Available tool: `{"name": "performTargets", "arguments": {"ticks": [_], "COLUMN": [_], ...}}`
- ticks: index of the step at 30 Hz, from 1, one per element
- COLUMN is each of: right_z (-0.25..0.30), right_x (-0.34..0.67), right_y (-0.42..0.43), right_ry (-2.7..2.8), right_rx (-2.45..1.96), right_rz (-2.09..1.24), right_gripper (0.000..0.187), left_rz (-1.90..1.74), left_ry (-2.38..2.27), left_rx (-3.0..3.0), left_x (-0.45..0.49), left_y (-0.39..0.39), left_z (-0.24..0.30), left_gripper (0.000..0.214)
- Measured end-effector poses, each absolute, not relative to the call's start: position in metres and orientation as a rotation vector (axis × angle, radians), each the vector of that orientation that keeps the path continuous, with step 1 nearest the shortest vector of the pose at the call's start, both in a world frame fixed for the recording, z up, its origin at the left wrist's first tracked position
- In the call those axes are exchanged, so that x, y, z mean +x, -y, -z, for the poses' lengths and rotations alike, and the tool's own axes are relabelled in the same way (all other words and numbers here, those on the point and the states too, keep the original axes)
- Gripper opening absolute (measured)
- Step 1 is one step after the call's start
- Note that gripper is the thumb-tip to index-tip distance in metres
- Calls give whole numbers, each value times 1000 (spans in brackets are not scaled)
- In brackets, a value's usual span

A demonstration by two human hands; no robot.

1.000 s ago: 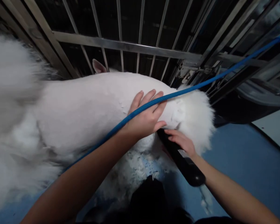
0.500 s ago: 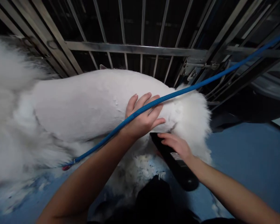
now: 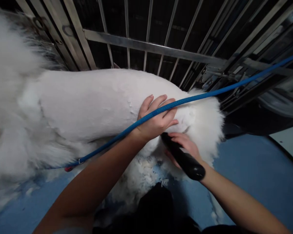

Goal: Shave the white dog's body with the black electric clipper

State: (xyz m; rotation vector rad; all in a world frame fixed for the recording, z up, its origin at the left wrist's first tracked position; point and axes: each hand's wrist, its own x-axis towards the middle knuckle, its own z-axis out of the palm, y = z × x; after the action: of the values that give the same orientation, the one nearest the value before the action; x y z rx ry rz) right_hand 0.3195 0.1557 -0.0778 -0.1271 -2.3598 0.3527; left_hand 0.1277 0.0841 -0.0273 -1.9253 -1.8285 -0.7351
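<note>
A white dog (image 3: 92, 104) stands across the view, its back and side shaved close and both ends still in long fluffy fur. My left hand (image 3: 156, 118) lies spread on the shaved flank, fingers apart, with a blue rope leash (image 3: 210, 93) running over its back. In my right hand (image 3: 187, 146) is a black hair clipper (image 3: 183, 161), gripped along its body. The clipper's front end is against the dog's lower side just below my left hand; its blade is hidden there. The leash ends at a red piece (image 3: 68, 169) by the dog's front.
Behind the dog stands a metal barred cage (image 3: 151, 47) with a latch at the right. Cut white fur (image 3: 139, 175) lies in clumps on the blue floor (image 3: 254, 175). My dark-clad leg (image 3: 155, 208) is at the bottom.
The clipper has tilted and moved slightly up, its front end now closer under the dog's side. My left hand stays spread on the flank. The whole view has shifted a little.
</note>
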Motion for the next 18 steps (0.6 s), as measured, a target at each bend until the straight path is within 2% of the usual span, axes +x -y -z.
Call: {"name": "performTargets", "arguments": {"ticks": [4,9,14,18], "right_z": [83,77,76,77], "right_x": [323,329,325,317], "right_y": [-150,-154,-154,-151], "right_ry": [2550,2268,2505,2308], "right_rx": [-138,-90,-135,-147], "right_rz": [-483,-254,-305,-237], "right_gripper": [34,37,23,31], "left_rz": [656,694,747,713], "left_ry": [1826,1679,1589,1640], "left_rx": [-1931,-1855,-1799,-1845], "left_x": [125,123,123,124], "left_y": [-82,-86,-91,-92], "left_z": [26,33,36,33], "left_gripper": [38,35,31,33]}}
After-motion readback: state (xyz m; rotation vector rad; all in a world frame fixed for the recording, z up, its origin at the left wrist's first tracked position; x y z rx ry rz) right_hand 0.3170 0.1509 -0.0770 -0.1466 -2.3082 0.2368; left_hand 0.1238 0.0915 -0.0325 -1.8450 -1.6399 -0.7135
